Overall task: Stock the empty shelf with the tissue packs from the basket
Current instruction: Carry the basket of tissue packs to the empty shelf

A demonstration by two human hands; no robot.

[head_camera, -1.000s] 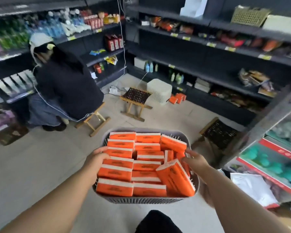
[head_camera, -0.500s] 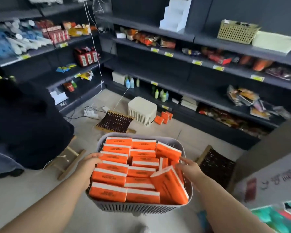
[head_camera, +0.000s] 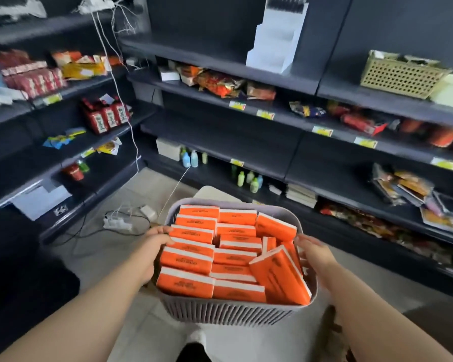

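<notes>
I carry a grey ribbed basket (head_camera: 228, 310) in front of me, filled with several orange tissue packs (head_camera: 191, 262). My left hand (head_camera: 149, 246) grips its left rim and my right hand (head_camera: 315, 254) grips its right rim. One pack leans tilted at the right side of the basket. Ahead stands a dark shelf unit; its bare middle shelf (head_camera: 246, 147) holds nothing across a long stretch.
Snack bags (head_camera: 220, 83) and yellow price tags line the upper shelf. Small bottles (head_camera: 249, 178) stand on the low shelf. A white upturned basket (head_camera: 215, 193) sits on the floor just beyond mine, with a power strip and cables (head_camera: 118, 222) to its left. A beige basket (head_camera: 403, 74) is at top right.
The view has swung right and moved closer to the corner shelves with the basket held in both hands. The seated person and the stools have left the view.
</notes>
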